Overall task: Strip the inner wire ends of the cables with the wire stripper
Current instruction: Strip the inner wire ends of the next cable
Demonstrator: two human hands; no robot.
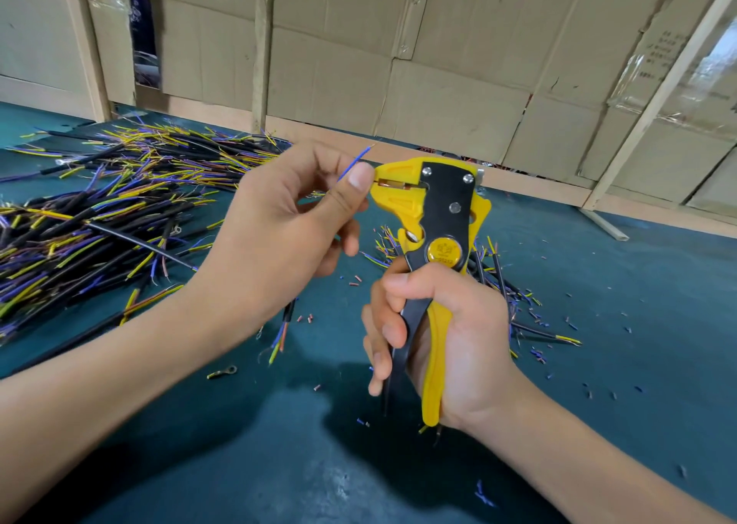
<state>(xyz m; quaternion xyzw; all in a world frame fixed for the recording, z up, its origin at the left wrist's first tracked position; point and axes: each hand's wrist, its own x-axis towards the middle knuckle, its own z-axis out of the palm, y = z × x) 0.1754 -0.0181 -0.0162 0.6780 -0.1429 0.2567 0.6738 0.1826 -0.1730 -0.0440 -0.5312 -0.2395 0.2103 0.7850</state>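
The right hand (450, 336) grips the wire stripper (434, 244) handles; the left hand (287, 220) pinches a brown wire (385, 182) in its mouth. Squeezing seems next.

The stripper (434, 220) has glossy yellow plastic jaws and handle, matt black metal plates and shiny steel rivets. The cables (79, 220) wear smooth black sheaths over glossy blue, yellow and brown plastic cores with bare copper tips. They lie on a matt teal table (598, 284), cloth-like in look, before creased brown cardboard (458, 65) and pale bare wood battens (261, 45).
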